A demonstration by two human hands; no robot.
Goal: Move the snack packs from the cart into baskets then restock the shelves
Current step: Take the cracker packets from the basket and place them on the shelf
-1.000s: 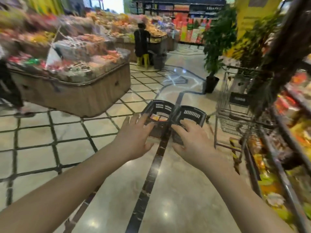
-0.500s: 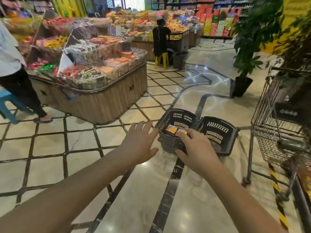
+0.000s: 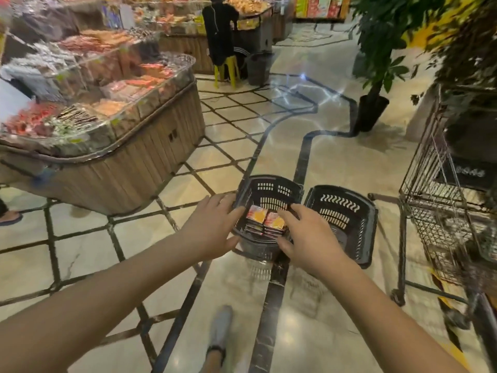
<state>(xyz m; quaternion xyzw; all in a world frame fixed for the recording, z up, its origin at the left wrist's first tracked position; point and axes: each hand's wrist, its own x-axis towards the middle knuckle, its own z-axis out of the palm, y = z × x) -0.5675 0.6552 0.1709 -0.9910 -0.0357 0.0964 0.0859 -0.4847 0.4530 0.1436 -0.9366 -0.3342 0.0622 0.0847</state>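
Note:
Two black plastic baskets stand side by side on the floor. The left basket (image 3: pixel 269 188) holds stacked red and orange snack packs (image 3: pixel 265 220). The right basket (image 3: pixel 341 211) looks to hold nothing. My left hand (image 3: pixel 212 227) reaches over the left rim of the left basket with fingers spread and holds nothing. My right hand (image 3: pixel 306 235) hovers over that basket's near right side, fingers relaxed, just beside the packs. The wire shopping cart (image 3: pixel 443 205) stands at the right.
A wooden display island (image 3: pixel 129 160) piled with packaged snacks fills the left. A potted tree (image 3: pixel 373 103) stands behind the baskets. A person in black sits on a yellow stool (image 3: pixel 226 70) at the back. My foot (image 3: pixel 220 332) shows below. Another person's foot is at the left edge.
Both hands have come closer to the left basket and now reach its rim. The view has swung left, so the cart sits farther right and the shelves are out of view.

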